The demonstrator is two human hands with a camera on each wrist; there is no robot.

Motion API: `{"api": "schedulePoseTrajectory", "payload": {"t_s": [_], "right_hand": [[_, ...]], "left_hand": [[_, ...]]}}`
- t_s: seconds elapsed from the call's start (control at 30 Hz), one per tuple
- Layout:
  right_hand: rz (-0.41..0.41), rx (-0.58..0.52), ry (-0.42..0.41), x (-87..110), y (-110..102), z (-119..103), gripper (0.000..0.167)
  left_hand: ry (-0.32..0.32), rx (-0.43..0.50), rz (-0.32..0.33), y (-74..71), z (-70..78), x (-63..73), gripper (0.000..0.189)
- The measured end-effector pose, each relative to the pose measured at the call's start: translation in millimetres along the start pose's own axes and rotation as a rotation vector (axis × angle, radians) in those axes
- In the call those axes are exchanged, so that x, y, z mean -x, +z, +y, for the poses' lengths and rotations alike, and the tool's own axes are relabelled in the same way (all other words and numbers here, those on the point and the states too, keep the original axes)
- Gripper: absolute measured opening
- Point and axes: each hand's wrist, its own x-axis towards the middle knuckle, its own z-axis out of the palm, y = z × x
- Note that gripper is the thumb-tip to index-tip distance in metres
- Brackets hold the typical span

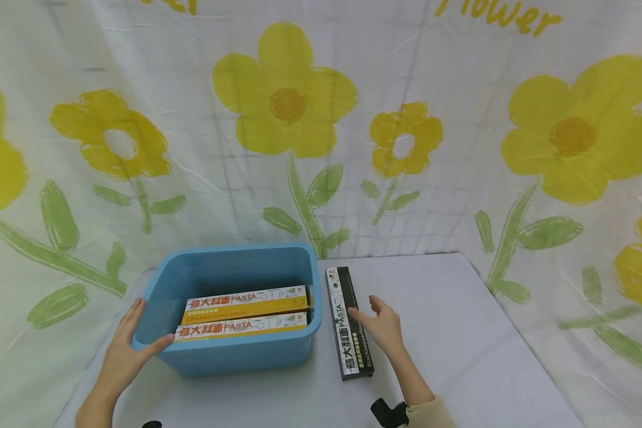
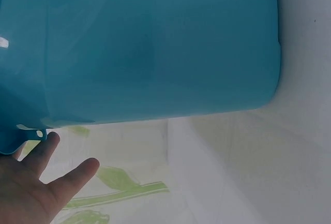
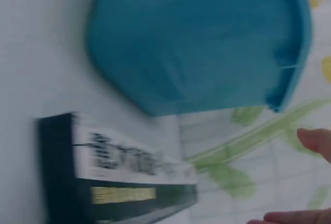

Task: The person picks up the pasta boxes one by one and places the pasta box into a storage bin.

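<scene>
A blue plastic bin (image 1: 235, 353) stands on the table's left half, with two yellow-and-white pasta boxes (image 1: 246, 304) lying side by side in it. My left hand (image 1: 123, 353) rests at the bin's left end, thumb on the front rim and fingers along the side; the left wrist view shows its fingers (image 2: 77, 180) by the rim. To the right of the bin lies a black-and-white pasta box (image 1: 348, 324), lengthwise away from me. Over its right edge hovers my right hand (image 1: 382, 327), thumb and fingers spread apart. In the right wrist view this black box (image 3: 139, 182) sits below the fingers.
A white cloth covers the table (image 1: 438, 356). Behind it hangs a pale curtain (image 1: 449, 214) printed with yellow flowers. A small dark object (image 1: 152, 424) shows at the bottom edge, and a black strap piece (image 1: 389, 412) sits by my right wrist.
</scene>
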Motion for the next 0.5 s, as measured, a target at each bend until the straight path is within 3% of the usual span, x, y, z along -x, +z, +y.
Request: {"api": "schedulePoseTrajectory", "payload": {"t_s": [0.2,0.5], "right_hand": [[0.072,0.03,0.096,18.8,22,26,0.086],[0.114,0.081,0.13,34.8,55,48,0.094]], "left_hand": [[-0.001,0.006,-0.005,-1.0,0.2,0.7,0.097],[-0.01,-0.003,-0.018,-1.4,1.7,0.5,0.098]]}}
